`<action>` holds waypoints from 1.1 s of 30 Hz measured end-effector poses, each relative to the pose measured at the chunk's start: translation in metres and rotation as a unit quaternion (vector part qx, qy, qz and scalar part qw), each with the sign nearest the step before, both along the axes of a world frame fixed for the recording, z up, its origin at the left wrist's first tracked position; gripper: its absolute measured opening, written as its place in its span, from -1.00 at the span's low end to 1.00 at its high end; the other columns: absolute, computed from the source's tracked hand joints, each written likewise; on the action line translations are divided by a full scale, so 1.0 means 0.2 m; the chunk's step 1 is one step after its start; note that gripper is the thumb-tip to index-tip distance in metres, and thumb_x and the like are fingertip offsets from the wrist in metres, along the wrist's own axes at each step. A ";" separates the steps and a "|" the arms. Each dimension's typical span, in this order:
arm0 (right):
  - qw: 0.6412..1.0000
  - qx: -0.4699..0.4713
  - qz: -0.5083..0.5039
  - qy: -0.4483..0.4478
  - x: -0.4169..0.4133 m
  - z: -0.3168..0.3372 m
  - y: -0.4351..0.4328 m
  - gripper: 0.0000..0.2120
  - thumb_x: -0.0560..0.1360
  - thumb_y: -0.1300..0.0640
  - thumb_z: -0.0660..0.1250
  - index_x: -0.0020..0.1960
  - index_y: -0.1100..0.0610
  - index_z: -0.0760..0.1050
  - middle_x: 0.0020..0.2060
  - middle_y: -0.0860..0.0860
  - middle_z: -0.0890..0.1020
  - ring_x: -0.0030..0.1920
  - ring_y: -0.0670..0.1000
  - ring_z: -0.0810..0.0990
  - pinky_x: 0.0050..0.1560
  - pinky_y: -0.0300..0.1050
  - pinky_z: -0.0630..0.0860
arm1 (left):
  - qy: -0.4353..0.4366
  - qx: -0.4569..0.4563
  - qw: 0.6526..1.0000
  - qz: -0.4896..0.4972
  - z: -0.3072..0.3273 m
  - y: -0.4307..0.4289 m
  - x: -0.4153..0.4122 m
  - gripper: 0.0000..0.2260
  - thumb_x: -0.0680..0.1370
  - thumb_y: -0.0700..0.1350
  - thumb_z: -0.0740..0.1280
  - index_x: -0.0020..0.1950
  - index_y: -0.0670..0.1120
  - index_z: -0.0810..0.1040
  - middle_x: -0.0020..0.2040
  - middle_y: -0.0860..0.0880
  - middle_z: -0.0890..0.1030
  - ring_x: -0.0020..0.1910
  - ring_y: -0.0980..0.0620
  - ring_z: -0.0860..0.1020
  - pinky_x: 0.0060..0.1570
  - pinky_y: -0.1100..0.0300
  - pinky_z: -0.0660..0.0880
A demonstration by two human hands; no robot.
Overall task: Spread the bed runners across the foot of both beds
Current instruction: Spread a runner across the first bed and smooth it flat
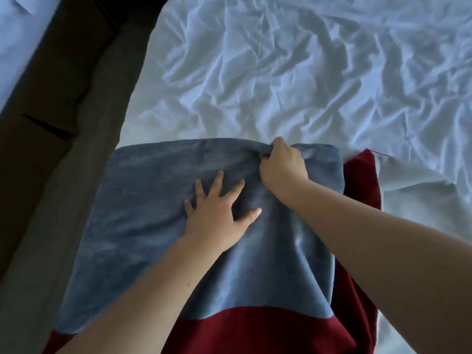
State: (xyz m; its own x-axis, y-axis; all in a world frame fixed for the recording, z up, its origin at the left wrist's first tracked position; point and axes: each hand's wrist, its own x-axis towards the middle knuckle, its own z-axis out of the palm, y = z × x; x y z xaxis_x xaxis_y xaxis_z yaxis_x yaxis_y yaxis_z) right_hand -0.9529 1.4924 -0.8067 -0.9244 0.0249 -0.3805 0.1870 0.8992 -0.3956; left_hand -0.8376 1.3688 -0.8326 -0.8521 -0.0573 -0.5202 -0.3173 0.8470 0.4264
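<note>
Two beds are in view: one big bed (306, 72) and a corner of one second bed (18, 47) at upper left. One strip of floor (51, 123) runs between them. Two runners: one blue runner (153, 200), one red runner (362, 180). Two hands: one left hand (217, 213), one right hand (281, 167).

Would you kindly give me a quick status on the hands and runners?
Left hand flat on blue runner. Right hand gripping its far edge. Blue lies over red runner, neither spread. Wrinkled sheet beyond.

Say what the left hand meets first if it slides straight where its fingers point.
The left hand likely meets the blue runner's far edge, beside the gripping right hand; then white sheet.
</note>
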 end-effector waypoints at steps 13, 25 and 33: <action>0.967 -0.040 0.246 0.051 0.29 -0.29 0.20 -0.40 0.68 -0.16 0.02 0.64 -0.07 -0.10 0.64 0.01 -0.05 0.62 0.05 -0.23 0.58 0.09 -0.27 | 0.065 -0.093 0.993 -0.003 -0.17 0.07 -0.03 -0.30 0.56 0.39 0.05 0.63 0.28 -0.14 0.65 0.08 -0.32 0.59 -0.17 -0.39 0.49 -0.37 -0.32; 0.943 0.056 0.282 0.167 1.00 -0.21 0.68 -0.50 0.64 0.02 0.18 0.55 0.11 0.31 0.57 0.23 0.21 0.57 0.24 0.17 0.55 0.17 0.12 | 0.190 0.014 0.972 -0.137 -0.04 0.47 0.65 -0.42 0.39 0.27 0.47 0.34 0.04 0.56 0.60 0.02 0.28 0.64 -0.19 0.04 0.46 -0.44 0.10; 0.953 0.076 0.286 0.066 1.35 -0.16 0.92 0.10 0.31 -0.47 0.35 0.64 0.02 0.01 0.63 0.15 -0.01 0.62 0.15 -0.01 0.48 0.19 0.21 | 0.173 -0.008 0.955 -0.242 -0.08 0.59 0.98 -0.35 0.36 0.37 0.48 0.34 0.06 0.57 0.33 -0.09 0.49 0.47 -0.17 0.37 0.48 -0.35 0.14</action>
